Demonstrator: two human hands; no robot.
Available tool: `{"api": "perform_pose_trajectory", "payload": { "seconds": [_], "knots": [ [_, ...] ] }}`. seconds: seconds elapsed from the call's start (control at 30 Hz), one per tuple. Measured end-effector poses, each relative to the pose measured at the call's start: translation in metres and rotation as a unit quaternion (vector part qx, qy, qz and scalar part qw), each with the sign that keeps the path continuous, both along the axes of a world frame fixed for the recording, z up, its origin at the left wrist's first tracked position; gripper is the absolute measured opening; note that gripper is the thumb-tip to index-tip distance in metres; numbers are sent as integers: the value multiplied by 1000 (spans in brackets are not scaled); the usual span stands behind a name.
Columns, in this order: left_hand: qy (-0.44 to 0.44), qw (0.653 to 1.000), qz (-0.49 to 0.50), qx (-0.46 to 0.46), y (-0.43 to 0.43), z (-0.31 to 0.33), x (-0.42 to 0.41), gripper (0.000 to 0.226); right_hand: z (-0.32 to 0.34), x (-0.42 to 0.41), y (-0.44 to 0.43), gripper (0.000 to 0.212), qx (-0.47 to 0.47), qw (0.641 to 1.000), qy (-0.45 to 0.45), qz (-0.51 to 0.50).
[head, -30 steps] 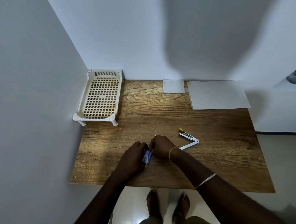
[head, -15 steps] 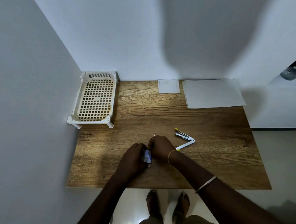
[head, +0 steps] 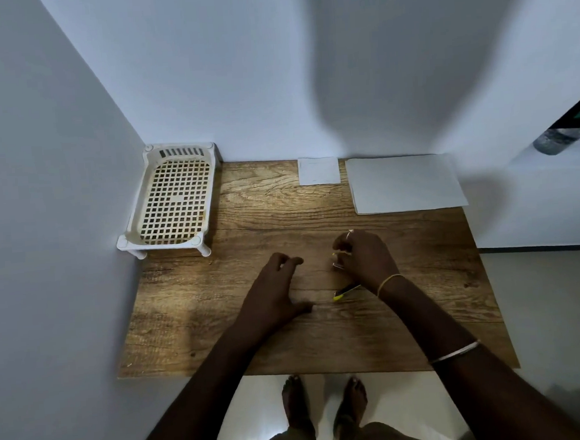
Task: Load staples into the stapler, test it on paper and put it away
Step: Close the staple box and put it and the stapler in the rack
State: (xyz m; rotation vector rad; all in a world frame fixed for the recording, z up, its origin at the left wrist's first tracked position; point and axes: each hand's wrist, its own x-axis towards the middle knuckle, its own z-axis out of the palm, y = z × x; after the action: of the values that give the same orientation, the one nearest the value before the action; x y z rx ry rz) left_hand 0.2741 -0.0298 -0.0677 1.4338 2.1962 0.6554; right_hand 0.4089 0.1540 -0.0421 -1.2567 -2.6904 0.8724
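Observation:
The stapler (head: 344,291) lies mid-table, mostly hidden under my right hand (head: 365,257). Only its black and yellow end shows below the hand, and small pale bits show at the fingertips. My right hand's fingers curl round the stapler from above. A short gap to the left, my left hand (head: 273,289) rests on the wooden table (head: 192,312) with its thumb spread and fingers loosely curled, holding nothing I can see. A large white paper sheet (head: 406,184) lies at the back right. The staple box is out of sight.
A cream plastic lattice tray (head: 170,200) on short legs stands in the back left corner against the walls. A small white square of paper (head: 319,170) lies at the back, left of the large sheet. My bare feet show below the table's front edge.
My hands have parted. The right hand moved right onto the stapler. The left hand let go and rests on the table. The small blue and white box between them is gone from view.

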Motion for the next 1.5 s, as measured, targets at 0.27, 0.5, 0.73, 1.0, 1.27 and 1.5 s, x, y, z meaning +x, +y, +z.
{"api": "perform_pose_trajectory", "payload": {
  "seconds": [0.27,0.5,0.73,1.0,1.27,1.5],
  "knots": [
    [70,985,-143,-63,59,-8,25,126,-20,38,1,46,-6,994,-84,64],
    [64,981,-167,-70,79,-19,25,107,-29,46,0,29,12,993,-95,72],
    [66,984,-157,-47,84,-18,25,58,-36,49,1,21,38,994,-82,57],
    [60,990,-130,-20,79,-15,32,34,-37,50,-4,22,62,994,-71,59],
    [25,996,-85,-4,59,-1,13,55,-25,36,-13,25,78,992,-30,95],
    [35,999,9,16,-4,16,-12,62,-11,-11,-41,31,87,977,7,193]
  ]
}}
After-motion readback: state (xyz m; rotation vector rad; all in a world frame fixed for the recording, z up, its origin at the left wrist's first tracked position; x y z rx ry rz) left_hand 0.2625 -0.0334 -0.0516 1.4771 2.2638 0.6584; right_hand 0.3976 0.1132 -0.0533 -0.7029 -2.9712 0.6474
